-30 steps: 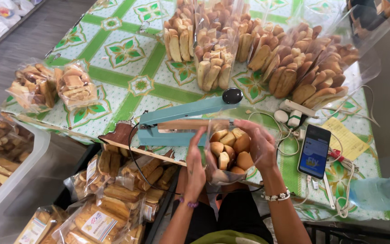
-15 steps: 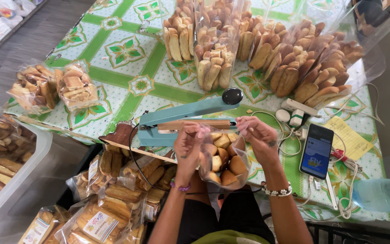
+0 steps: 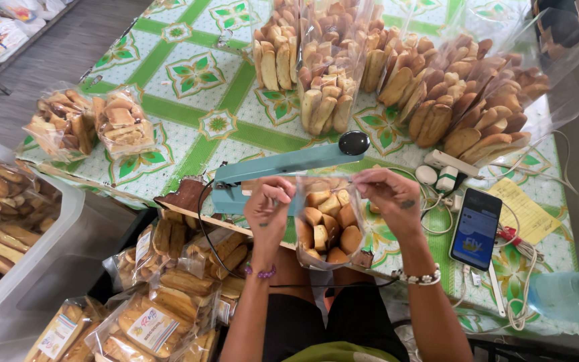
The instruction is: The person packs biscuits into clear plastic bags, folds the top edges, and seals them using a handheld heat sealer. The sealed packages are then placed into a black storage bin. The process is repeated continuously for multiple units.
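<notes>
A: Bag position first. You hold the clear bag of rusks (image 3: 328, 224) up in front of you, just near of the teal heat sealer (image 3: 283, 169). Half a second ago it sat lower, against your lap; a second ago both your hands cupped its sides.

B: And the grip now?

A: Changed. Your left hand (image 3: 269, 208) pinches the left corner of the bag mouth, fingers curled tight. Your right hand (image 3: 387, 194) pinches the right corner, thumb against forefinger. You have the mouth pulled flat between them, level with the sealer's near edge.

B: Meaning?

A: Judged only: the rusks have settled to the bottom, and the open top is stretched, ready to be laid across the sealing bar. The sealer arm is raised, black knob (image 3: 354, 142) at its far-right end.

B: Surroundings?

A: Open bags of long rusks (image 3: 330, 74) stand far on the green patterned tablecloth (image 3: 196, 74). Two filled bags (image 3: 92, 124) lie left. A phone (image 3: 476, 228) lies right, beside a yellow paper slip (image 3: 521, 209). Labelled bags (image 3: 149, 322) are heaped near left.
</notes>
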